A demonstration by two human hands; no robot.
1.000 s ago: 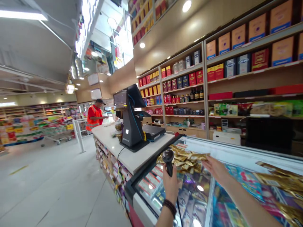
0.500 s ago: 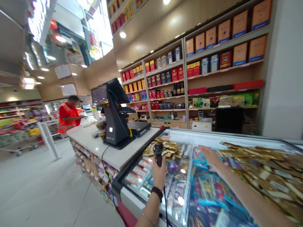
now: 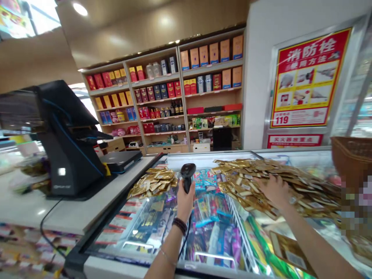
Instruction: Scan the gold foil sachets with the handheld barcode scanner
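Note:
My left hand (image 3: 185, 201) is wrapped round the handle of a black barcode scanner (image 3: 188, 170), its head raised and its cord hanging past my wrist. Below it is the glass top of a chest freezer (image 3: 100, 248). My right hand (image 3: 274, 190) lies over a large pile of gold foil packets (image 3: 240, 176), fingers spread and touching the packets; I cannot see one gripped. A smaller pile of gold packets (image 3: 154, 182) sits left of the scanner. One separate gold packet (image 3: 286, 248) lies near my right forearm.
On the left counter stand a black checkout terminal (image 3: 66, 155) and a flat black box (image 3: 122, 159). Colourful bags (image 3: 206, 209) fill baskets under the glass. Shelves of boxes (image 3: 171, 91) line the back wall. A person in a brown hat (image 3: 354, 159) is close at the right edge.
My view has turned right, bringing the red wall poster and the person in the hat into sight. My right hand has moved from above the blue bags onto the large packet pile.

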